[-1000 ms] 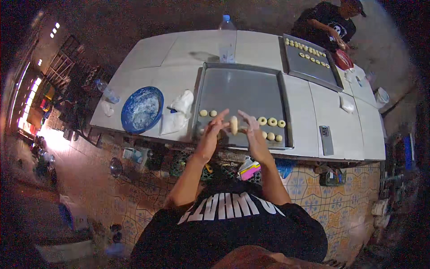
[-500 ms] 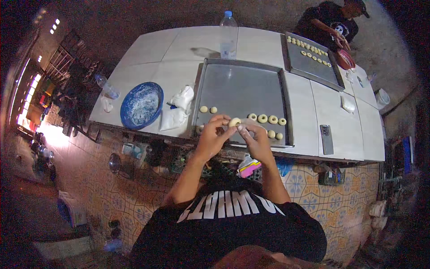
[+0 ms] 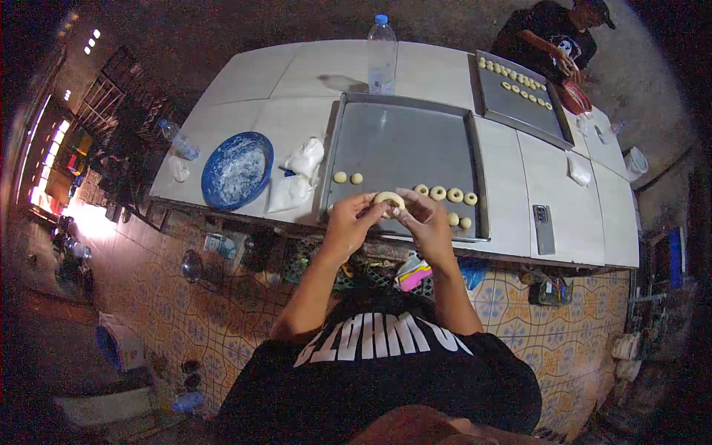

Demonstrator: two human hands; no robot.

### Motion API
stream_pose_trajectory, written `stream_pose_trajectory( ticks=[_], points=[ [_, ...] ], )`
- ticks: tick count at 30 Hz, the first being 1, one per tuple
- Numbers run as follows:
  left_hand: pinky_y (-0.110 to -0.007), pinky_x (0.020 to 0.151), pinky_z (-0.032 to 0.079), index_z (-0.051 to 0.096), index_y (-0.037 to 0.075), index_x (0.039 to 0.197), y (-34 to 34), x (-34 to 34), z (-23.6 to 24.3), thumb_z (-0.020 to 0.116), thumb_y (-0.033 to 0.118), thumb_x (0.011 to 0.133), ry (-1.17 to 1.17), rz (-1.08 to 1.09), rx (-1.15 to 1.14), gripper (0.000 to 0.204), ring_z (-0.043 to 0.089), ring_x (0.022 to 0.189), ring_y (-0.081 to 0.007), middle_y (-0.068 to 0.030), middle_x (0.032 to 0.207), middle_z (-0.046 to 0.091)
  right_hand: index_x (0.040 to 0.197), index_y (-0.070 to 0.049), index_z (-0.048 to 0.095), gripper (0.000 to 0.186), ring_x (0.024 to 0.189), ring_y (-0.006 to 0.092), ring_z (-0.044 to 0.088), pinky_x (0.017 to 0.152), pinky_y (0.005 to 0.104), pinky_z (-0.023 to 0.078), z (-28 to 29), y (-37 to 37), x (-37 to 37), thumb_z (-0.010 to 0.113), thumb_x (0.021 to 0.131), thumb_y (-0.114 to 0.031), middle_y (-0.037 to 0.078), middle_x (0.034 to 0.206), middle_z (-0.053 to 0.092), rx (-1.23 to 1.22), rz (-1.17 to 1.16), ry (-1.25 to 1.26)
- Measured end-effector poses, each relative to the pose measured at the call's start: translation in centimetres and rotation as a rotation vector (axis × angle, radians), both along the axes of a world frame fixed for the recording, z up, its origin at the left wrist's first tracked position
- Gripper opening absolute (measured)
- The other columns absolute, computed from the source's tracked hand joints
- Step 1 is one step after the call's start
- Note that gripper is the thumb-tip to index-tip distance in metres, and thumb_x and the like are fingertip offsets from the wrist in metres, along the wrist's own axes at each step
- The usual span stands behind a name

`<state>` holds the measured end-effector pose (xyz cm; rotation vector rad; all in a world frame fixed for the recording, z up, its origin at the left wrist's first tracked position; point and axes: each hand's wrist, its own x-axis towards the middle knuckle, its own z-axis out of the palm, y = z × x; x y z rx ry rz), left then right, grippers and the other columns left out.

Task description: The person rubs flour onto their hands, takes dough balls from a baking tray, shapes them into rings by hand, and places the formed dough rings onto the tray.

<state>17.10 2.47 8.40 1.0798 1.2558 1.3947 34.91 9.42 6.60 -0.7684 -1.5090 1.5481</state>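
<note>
Between my two hands, above the near edge of a metal baking tray (image 3: 404,141), is a ring of pale dough (image 3: 389,198). My left hand (image 3: 351,222) pinches it from the left, fingers bent. On the other side my right hand (image 3: 428,226) grips it between thumb and fingers. Several dough rings (image 3: 455,195) lie in a row on the tray, right of my hands. Nearer the edge are round dough balls (image 3: 465,222), partly hidden by my right hand. Two more dough balls (image 3: 340,177) sit at the tray's left side.
Left of the tray are white plastic bags (image 3: 291,193) and a blue basin (image 3: 210,178) dusted with white powder. A plastic bottle (image 3: 382,55) stands behind it. Rightward lie a phone (image 3: 544,230) and another tray (image 3: 523,119) of dough pieces, where a person (image 3: 545,37) works.
The dough ring has tilted up and looks wider, its opening showing more. My hands have spread slightly apart around it and remain in nearly the same place.
</note>
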Motion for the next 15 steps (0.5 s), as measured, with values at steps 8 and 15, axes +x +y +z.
stream_pose_trajectory(
  ticks=[8,15],
  points=[
    [-0.029,0.09,0.059,0.069,-0.006,0.13,-0.3,0.2,0.9,0.065,0.016,0.107,0.042,0.037,-0.06,0.032,0.072,0.101,-0.0145,-0.0097,0.114,0.076,0.132,0.005,0.069,0.031,0.112,0.0155,0.068,0.1,0.0314,0.052,0.9,-0.4,0.2,0.067,0.103,-0.007,0.009,0.117,0.075,0.131,-0.04,-0.128],
    [-0.03,0.098,0.052,0.066,0.001,0.132,-0.3,0.5,-0.5,0.064,0.024,0.108,-0.36,-0.04,-0.126,0.033,0.064,0.112,-0.0111,-0.0035,0.12,0.07,0.126,0.002,0.068,0.024,0.11,0.016,0.067,0.099,0.032,0.051,1.2,-0.7,-0.5,0.066,0.103,-0.007,0.008,0.119,0.072,-0.023,-0.137,0.036]
  ],
)
